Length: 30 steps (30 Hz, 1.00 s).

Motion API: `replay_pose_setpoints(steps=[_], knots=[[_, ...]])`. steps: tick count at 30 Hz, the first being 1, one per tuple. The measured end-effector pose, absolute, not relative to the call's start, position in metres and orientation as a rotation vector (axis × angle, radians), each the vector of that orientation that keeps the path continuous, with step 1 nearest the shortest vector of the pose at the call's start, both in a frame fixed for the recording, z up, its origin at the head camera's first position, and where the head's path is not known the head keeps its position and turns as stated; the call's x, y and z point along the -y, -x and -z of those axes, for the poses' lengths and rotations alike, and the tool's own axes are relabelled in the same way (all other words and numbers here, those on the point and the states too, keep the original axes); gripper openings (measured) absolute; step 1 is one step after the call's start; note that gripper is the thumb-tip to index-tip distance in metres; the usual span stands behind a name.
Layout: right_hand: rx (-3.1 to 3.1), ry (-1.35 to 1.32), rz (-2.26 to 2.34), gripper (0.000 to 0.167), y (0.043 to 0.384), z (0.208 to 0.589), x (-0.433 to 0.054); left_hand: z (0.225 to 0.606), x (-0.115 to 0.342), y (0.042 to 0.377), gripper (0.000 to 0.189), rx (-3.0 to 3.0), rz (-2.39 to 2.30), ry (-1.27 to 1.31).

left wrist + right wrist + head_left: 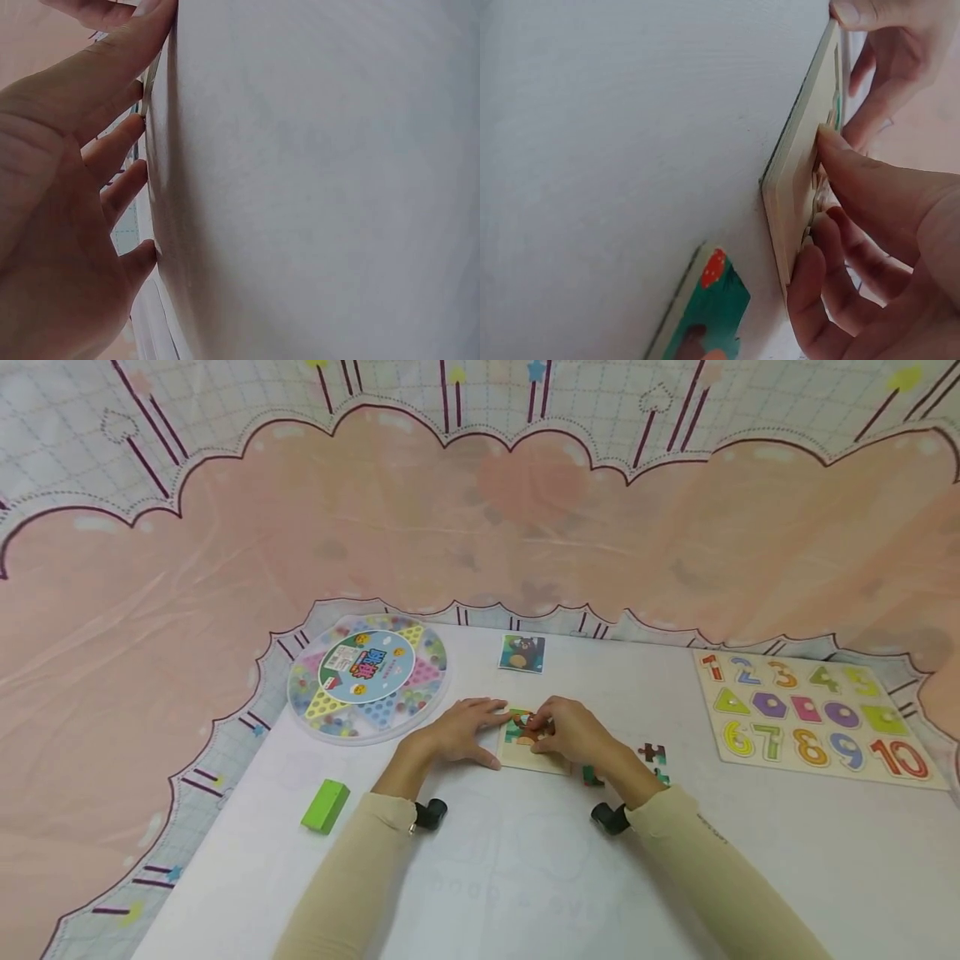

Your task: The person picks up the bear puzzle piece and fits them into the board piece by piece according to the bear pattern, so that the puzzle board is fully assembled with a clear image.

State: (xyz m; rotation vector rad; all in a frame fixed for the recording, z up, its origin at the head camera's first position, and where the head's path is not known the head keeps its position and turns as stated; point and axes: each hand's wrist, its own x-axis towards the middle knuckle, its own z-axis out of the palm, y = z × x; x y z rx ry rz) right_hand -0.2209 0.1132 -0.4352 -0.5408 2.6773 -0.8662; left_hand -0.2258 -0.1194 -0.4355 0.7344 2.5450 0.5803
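1. Two hands are at work. The left hand (465, 731) has its fingers spread and fairly straight, touching the left edge of the puzzle tray (528, 759).
2. The right hand (576, 732) has thumb and fingers curled in, pinching a brown puzzle piece (534, 736) over the tray — whether it is fully seated, I cannot tell.
3. One wooden tray lies between the hands on the counter (480, 877). Brown and green pieces fill part of it, their number hidden by the fingers; its lower strip is bare wood.
4. Three loose pieces (653, 752) show near the right wrist, one partly covered by it.
5. One bear picture card (522, 653) lies beyond the tray.
6. One round game box (367, 667), left, contains coloured marbles — too many to count.
7. One green block (326, 807) lies nearer the left sleeve.
8. One board (806, 762), far right, bears ten numbers and five shapes.
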Motion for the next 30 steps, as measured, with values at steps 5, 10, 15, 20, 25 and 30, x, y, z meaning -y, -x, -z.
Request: replay_pose_setpoints(steps=[5, 10, 15, 20, 25, 30], knots=[[-2.687, 0.554, 0.868, 0.026, 0.219, 0.435, -0.116, 0.438, 0.119, 0.227, 0.086, -2.542, -0.592, -0.746], [-2.689, 0.579, 0.869, 0.026, 0.219, 0.437, -0.117, 0.439, 0.120, 0.226, 0.087, -2.530, -0.602, -0.755], [-2.684, 0.569, 0.874, 0.025, 0.218, 0.438, -0.117, 0.440, 0.121, 0.226, 0.085, -2.524, -0.610, -0.785], [-2.683, 0.587, 0.883, 0.026, 0.217, 0.438, -0.117, 0.439, 0.123, 0.226, 0.082, -2.519, -0.595, -0.802], [-2.649, 0.632, 0.888, 0.028, 0.219, 0.435, -0.119, 0.437, 0.123, 0.226, 0.081, -2.518, -0.585, -0.800], [-2.595, 0.673, 0.924, 0.034, 0.224, 0.429, -0.134, 0.436, 0.122, 0.227, 0.082, -2.512, -0.562, -0.796]])
